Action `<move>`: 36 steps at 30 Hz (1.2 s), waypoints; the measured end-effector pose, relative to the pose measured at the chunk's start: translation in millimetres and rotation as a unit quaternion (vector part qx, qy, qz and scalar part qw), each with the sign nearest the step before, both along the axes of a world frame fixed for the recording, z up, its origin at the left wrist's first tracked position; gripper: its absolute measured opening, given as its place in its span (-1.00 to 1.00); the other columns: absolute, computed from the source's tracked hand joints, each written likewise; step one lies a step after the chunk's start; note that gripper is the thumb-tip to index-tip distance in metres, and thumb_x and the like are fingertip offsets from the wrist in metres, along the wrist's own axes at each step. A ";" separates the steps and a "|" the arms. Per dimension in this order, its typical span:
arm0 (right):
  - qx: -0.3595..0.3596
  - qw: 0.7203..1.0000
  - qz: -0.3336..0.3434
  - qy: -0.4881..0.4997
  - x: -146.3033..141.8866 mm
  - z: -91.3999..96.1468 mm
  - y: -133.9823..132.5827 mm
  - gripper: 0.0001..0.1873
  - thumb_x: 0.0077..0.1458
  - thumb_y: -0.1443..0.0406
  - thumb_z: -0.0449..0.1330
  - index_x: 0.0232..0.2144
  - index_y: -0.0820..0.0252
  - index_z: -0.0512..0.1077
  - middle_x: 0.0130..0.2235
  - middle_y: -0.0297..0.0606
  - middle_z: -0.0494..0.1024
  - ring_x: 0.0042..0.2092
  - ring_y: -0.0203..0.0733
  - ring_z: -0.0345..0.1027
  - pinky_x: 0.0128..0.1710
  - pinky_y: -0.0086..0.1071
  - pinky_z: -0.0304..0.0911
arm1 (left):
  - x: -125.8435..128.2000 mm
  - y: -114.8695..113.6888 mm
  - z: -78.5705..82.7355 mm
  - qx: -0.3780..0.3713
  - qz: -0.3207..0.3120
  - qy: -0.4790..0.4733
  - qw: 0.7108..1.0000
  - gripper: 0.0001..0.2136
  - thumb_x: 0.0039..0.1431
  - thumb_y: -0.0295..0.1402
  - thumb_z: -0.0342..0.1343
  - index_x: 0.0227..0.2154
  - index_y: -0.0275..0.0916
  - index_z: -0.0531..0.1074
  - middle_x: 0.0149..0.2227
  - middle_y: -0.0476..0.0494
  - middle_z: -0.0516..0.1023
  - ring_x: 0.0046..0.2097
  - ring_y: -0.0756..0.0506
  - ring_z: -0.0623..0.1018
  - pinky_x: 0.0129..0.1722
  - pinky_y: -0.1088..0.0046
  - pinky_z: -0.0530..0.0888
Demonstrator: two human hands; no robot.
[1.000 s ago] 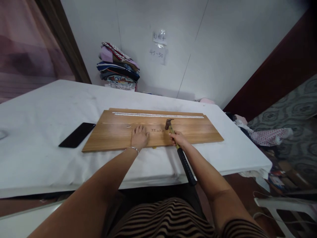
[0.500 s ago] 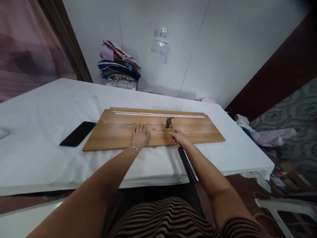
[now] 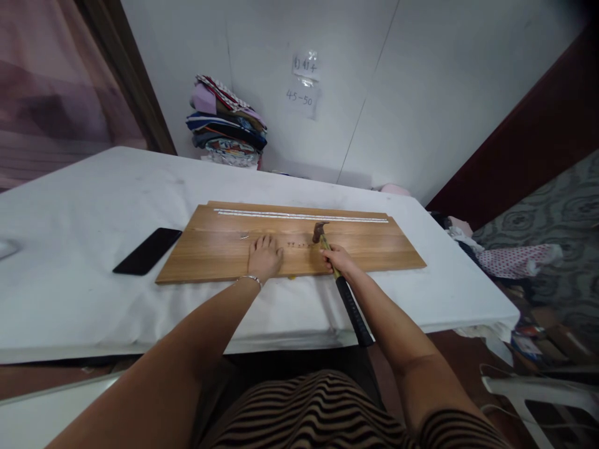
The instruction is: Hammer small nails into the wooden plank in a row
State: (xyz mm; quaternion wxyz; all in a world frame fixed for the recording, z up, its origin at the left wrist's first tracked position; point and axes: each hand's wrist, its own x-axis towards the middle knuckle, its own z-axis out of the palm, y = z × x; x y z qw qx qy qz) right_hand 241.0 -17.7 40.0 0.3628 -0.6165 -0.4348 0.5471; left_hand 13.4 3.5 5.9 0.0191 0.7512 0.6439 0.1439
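My left hand (image 3: 264, 256) lies flat on a wooden board (image 3: 215, 249), fingers spread toward the far edge. In my right hand (image 3: 336, 257) is a hammer (image 3: 349, 299), gripped on its handle just below the head. The hammer's metal head is over the board, and its black grip sticks out past the near edge toward me. Between my hands, a short row of nails (image 3: 299, 245) stands in the board; several show. Left of my left fingertips, a few loose nails (image 3: 244, 236) lie on the wood.
White strips (image 3: 302, 216) run along the board's far side. A black phone (image 3: 147, 252) lies left of the board on the white-covered table (image 3: 93, 212). Folded clothes (image 3: 228, 121) are stacked against the wall. A white stool (image 3: 543, 393) stands at lower right.
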 end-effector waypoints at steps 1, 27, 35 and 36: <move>-0.001 1.000 0.002 0.000 -0.5 0.2 -0.2 -0.67 -0.06 0.19 0.29 -0.52 0.12 0.16 -0.67 -0.53 0.24 -0.70 -0.45 0.04 -0.73 -0.53 -0.05 | 0.1 -0.3 0.9 -0.001 -0.001 0.001 1.000 -0.53 0.31 -0.24 -0.21 0.15 -0.33 0.35 0.28 -0.35 0.30 0.28 -0.27 0.25 0.24 0.10 0.16; 0.000 1.000 0.003 0.006 -1.3 0.1 -1.3 -0.67 -0.09 0.18 0.28 -0.50 0.11 0.17 -0.66 -0.53 0.25 -0.69 -0.44 0.05 -0.73 -0.51 -0.05 | -0.5 0.8 -2.8 0.007 -0.001 0.002 1.000 -0.54 0.30 -0.25 -0.19 0.14 -0.32 0.36 0.27 -0.35 0.32 0.28 -0.28 0.25 0.24 0.10 0.14; 0.001 1.000 0.001 0.018 -0.2 2.4 -3.5 -0.68 -0.10 0.19 0.29 -0.47 0.11 0.17 -0.65 -0.55 0.26 -0.69 -0.43 0.06 -0.73 -0.52 -0.05 | 0.0 0.3 -1.7 0.006 -0.001 0.000 1.000 -0.55 0.29 -0.25 -0.18 0.13 -0.29 0.37 0.27 -0.34 0.32 0.28 -0.28 0.25 0.24 0.09 0.15; 0.001 1.000 -0.001 0.014 -0.4 2.7 -3.3 -0.69 -0.10 0.20 0.28 -0.47 0.11 0.18 -0.66 -0.55 0.26 -0.69 -0.43 0.06 -0.73 -0.52 -0.06 | -0.1 0.3 -1.7 0.006 -0.001 0.002 1.000 -0.55 0.29 -0.25 -0.19 0.12 -0.29 0.37 0.27 -0.34 0.32 0.28 -0.27 0.25 0.24 0.10 0.15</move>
